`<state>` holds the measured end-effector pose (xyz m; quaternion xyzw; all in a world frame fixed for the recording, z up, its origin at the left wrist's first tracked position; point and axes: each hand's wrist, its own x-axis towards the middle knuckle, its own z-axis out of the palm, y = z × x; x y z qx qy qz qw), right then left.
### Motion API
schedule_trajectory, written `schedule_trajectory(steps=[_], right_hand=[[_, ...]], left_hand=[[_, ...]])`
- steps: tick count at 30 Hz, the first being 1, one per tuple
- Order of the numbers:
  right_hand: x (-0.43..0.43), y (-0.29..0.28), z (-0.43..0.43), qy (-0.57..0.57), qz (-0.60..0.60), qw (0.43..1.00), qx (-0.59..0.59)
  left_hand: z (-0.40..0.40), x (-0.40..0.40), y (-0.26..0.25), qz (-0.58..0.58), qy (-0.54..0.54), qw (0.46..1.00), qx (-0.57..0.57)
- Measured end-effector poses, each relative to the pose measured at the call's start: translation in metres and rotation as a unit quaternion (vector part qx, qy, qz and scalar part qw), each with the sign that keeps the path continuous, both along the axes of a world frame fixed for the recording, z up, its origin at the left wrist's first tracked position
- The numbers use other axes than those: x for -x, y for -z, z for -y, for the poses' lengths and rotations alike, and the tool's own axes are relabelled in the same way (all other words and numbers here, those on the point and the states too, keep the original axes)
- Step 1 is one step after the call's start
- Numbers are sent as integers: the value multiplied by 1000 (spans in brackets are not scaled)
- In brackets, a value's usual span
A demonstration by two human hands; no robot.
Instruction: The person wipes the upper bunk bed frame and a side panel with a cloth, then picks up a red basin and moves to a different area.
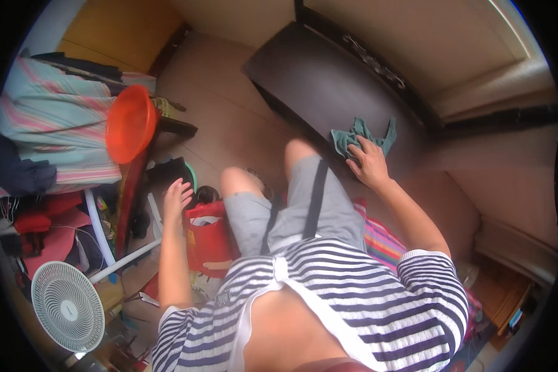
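Note:
My right hand (369, 160) presses down on a crumpled green cloth (346, 142), its fingers spread over the near part. Loose ends of the cloth stick out past the fingertips. Beneath it lies the smooth, dark top of a piece of wooden furniture (302, 79), with a carved ornament (372, 60) along its far side. My left hand (176, 200) hangs in the air on the left, fingers apart and holding nothing. Just beside and below that hand is a red bag (207, 244) standing near my bare knee.
An orange plastic basin (131, 124) rests at the edge of a bed with a striped sheet (60, 125). A white fan (67, 304) stands at lower left, near a jumble of items. Behind my right thigh is a striped colourful fabric (383, 237). Tiled floor (214, 83) runs between bed and furniture.

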<state>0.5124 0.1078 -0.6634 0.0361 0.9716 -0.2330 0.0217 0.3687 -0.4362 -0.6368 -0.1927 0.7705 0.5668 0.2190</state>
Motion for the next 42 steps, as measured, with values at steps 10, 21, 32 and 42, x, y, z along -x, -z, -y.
schedule_trajectory(steps=[10, 21, 32, 42], right_hand=[[80, 73, -108, 308, -117, 915, -231], [32, 70, -7, 104, -189, 976, -26], [-85, 64, -8, 225, -152, 957, -101], [-23, 79, -93, 342, -139, 897, -244]], left_hand=[[-188, -16, 32, -19, 153, 979, -135], [-280, 7, 28, -100, 248, 953, -142], [-379, -29, 59, -392, 528, 735, 165], [-389, -35, 53, -392, 616, 624, 278]])
